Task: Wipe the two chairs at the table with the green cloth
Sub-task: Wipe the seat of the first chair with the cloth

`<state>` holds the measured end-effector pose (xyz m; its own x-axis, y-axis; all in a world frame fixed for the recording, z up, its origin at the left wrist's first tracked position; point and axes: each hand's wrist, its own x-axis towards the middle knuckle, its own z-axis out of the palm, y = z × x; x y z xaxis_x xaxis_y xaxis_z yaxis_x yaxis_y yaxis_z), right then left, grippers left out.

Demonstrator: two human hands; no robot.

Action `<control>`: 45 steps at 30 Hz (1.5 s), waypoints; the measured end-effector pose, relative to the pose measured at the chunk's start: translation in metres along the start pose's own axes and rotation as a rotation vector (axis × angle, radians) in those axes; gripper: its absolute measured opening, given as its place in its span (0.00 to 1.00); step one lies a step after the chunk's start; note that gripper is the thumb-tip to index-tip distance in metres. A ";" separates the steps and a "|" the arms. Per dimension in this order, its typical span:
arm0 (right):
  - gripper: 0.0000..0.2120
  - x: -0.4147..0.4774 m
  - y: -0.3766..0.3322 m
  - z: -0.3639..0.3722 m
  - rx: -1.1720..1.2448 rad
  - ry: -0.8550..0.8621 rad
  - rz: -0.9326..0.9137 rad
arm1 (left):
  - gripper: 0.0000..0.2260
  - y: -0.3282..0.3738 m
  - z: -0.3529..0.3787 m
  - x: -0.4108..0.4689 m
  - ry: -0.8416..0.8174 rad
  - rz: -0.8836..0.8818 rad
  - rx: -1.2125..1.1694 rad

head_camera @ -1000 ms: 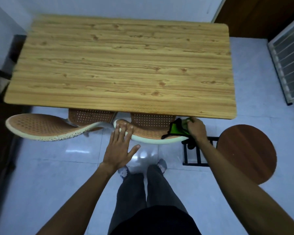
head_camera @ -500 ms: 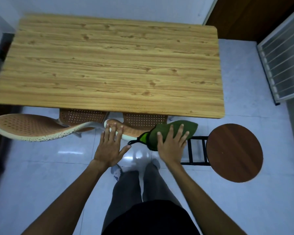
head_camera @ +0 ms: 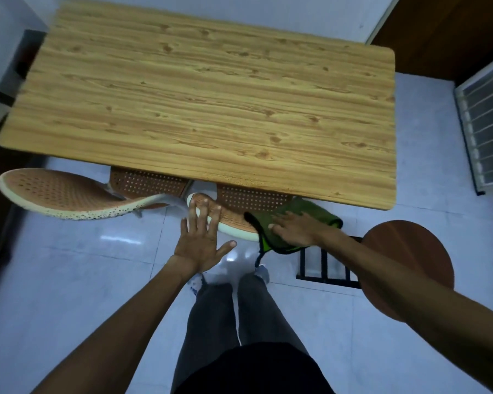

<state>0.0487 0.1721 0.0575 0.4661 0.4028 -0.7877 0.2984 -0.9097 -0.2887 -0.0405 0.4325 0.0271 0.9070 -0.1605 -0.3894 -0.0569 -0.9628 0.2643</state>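
Two orange perforated chairs with pale speckled rims are tucked under the near edge of the wooden table (head_camera: 205,103). The left chair (head_camera: 57,194) shows its curved backrest top. The right chair (head_camera: 234,217) is directly ahead of me. My left hand (head_camera: 202,240) lies flat with spread fingers on the left end of the right chair's backrest. My right hand (head_camera: 296,228) presses flat on the green cloth (head_camera: 299,207), which is draped over the right end of the same backrest and hangs down in front.
A round dark wooden stool (head_camera: 410,260) on a black metal frame stands to the right, close behind my right forearm. A white wire rack (head_camera: 490,126) leans at the far right. My legs stand on the pale tiled floor (head_camera: 69,274).
The cloth went from bunched at the chair's right end to spread flat under my right palm, and my right hand now reaches leftward along the backrest. The left hand stays on the chair.
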 end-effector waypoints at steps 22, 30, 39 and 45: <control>0.36 0.038 -0.002 -0.050 0.287 -0.269 0.255 | 0.44 -0.003 0.001 0.009 0.044 0.010 0.094; 0.36 0.024 -0.046 -0.021 0.228 -0.252 -0.009 | 0.54 -0.004 0.001 0.008 0.018 0.030 0.004; 0.20 0.074 -0.070 -0.042 0.152 -0.110 -0.037 | 0.60 -0.007 0.005 0.009 0.022 0.041 0.028; 0.25 0.040 0.010 -0.033 0.160 -0.094 0.208 | 0.57 -0.009 0.007 0.009 0.021 0.035 0.005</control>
<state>0.0974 0.1824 0.0409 0.4222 0.2017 -0.8838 0.0655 -0.9792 -0.1922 -0.0346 0.4380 0.0148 0.9128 -0.1898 -0.3617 -0.0909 -0.9577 0.2732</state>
